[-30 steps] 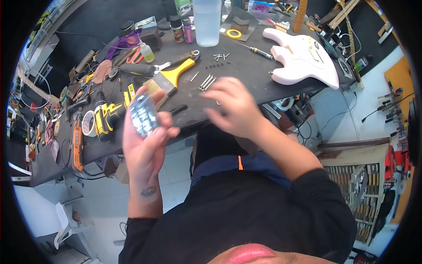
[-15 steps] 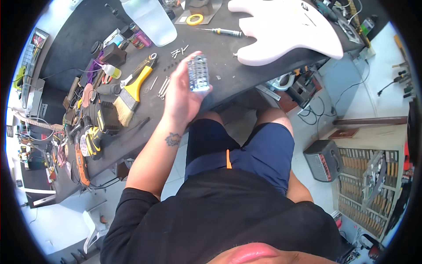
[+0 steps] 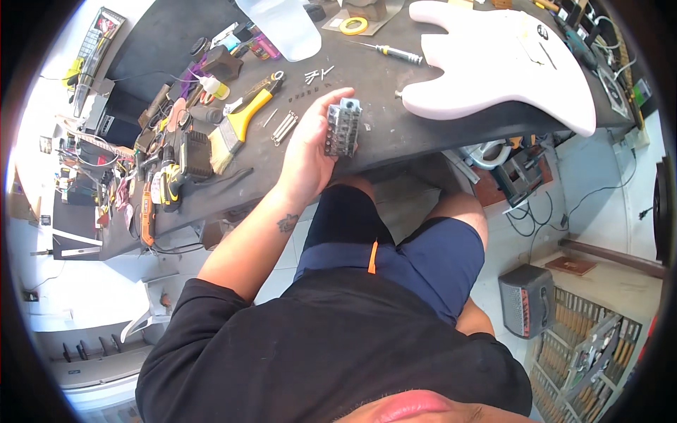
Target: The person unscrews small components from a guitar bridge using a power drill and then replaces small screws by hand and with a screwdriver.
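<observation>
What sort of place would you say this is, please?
Probably a guitar workshop: a pale guitar body and a screwdriver lie on a dark workbench.

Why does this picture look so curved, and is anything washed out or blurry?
In the head view, fisheye distortion bends straight edges toward the dark rim; there too, the pale pink guitar body looks nearly washed out, while the metal guitar bridge in the left hand is darker, without strong blur.
</observation>
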A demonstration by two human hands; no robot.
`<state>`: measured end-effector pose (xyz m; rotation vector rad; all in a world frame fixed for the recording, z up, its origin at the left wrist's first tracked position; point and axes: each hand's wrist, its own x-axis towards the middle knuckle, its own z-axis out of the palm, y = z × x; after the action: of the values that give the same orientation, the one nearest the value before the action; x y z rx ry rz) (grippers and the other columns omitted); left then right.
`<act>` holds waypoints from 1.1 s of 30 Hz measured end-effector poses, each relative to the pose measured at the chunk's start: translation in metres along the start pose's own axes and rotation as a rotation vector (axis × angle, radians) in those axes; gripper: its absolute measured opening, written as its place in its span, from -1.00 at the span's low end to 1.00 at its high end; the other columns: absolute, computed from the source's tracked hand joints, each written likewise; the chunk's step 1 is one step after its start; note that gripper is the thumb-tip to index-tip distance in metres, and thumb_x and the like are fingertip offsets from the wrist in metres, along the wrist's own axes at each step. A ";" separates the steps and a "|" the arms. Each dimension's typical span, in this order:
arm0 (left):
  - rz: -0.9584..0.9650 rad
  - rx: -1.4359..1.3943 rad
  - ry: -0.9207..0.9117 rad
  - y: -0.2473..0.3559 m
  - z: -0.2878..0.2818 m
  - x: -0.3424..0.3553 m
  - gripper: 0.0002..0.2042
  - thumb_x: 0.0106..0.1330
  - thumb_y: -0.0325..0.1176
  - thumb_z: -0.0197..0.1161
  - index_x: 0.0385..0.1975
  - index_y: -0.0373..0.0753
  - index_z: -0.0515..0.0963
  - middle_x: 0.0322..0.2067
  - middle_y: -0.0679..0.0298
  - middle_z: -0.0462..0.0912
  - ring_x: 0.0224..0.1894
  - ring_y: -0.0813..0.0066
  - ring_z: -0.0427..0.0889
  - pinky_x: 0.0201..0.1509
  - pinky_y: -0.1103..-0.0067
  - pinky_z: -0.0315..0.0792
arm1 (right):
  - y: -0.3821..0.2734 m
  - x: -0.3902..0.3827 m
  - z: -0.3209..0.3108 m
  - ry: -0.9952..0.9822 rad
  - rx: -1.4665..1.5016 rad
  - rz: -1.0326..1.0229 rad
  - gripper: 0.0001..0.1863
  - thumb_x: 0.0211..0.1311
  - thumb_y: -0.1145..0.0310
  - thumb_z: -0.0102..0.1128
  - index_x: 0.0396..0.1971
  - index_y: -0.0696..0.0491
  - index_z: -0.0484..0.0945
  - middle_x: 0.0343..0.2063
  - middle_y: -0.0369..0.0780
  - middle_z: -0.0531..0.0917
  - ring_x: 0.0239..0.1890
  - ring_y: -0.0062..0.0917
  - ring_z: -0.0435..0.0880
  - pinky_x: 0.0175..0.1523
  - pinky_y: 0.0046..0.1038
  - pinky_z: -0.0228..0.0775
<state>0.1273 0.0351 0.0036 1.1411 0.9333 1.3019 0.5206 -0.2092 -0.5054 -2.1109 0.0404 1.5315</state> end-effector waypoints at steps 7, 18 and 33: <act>-0.058 -0.257 -0.048 0.000 -0.007 0.009 -0.37 0.56 0.17 -0.09 0.41 -0.18 0.33 0.08 0.38 0.53 0.02 0.58 0.54 0.08 0.41 0.54 | -0.004 0.006 -0.005 0.025 0.009 -0.021 -0.76 0.33 0.28 0.19 -0.39 0.17 0.56 -0.49 -0.27 0.59 -0.38 -0.45 0.54 -0.23 -0.36 0.42; 0.027 -0.355 0.141 0.034 -0.020 0.021 -0.54 0.61 -0.15 -0.05 0.35 -0.29 0.40 0.01 0.15 0.66 -0.11 0.38 0.70 -0.04 0.35 0.67 | -0.037 -0.004 -0.041 0.161 -0.079 -0.143 -0.75 0.34 0.30 0.19 -0.45 0.17 0.52 -0.51 -0.29 0.55 -0.41 -0.51 0.48 -0.26 -0.37 0.37; 0.035 -0.394 0.120 0.044 -0.147 0.082 -0.63 0.61 -0.27 -0.05 0.26 -0.26 0.50 -0.10 0.20 0.71 -0.20 0.38 0.68 -0.11 0.39 0.65 | -0.385 -0.521 0.225 -0.445 -0.780 -1.944 -0.92 0.26 0.47 0.23 -0.34 0.17 0.56 -0.46 -0.05 0.63 -0.39 -0.17 0.65 -0.23 -0.25 0.50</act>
<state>-0.0188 0.1277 0.0217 0.7832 0.7024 1.5160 0.2609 0.0753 0.0624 -0.9605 -2.2060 0.5461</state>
